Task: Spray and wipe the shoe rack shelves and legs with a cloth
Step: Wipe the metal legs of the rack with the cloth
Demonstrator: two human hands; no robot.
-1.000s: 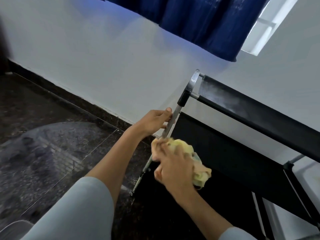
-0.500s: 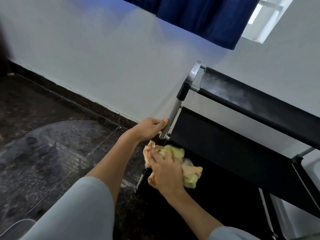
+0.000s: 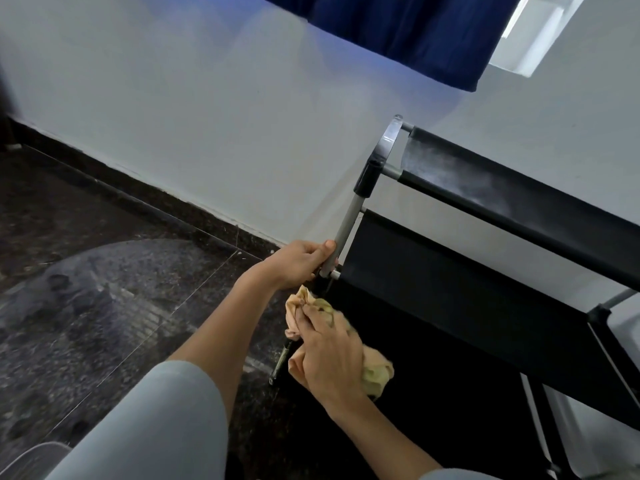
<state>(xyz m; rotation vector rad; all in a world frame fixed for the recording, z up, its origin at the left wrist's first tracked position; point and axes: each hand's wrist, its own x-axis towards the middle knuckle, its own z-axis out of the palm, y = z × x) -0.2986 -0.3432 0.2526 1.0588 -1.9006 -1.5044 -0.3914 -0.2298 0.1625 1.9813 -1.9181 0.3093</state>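
I'm gripping the rack's left leg point(image 3: 343, 233) with my left hand point(image 3: 294, 263); my right hand point(image 3: 329, 355) is clutching the cloth point(image 3: 375, 374) lower down it. Wall point(image 3: 207, 133) crowding behind, dark floor point(image 3: 86, 271) lying open leftward.

The dark floor point(image 3: 104, 271) across the left and lower left of the frame lies open up to the white wall point(image 3: 207, 116). At centre, the grey rack leg point(image 3: 346, 225) runs diagonally, gripped by the left hand point(image 3: 298, 263); below it the right hand point(image 3: 329, 355) and bunched cloth point(image 3: 375, 372) crowd the leg's lower stretch. To the right, 2 black fabric shelves point(image 3: 467, 296) block passage, with only a narrow gap between them.
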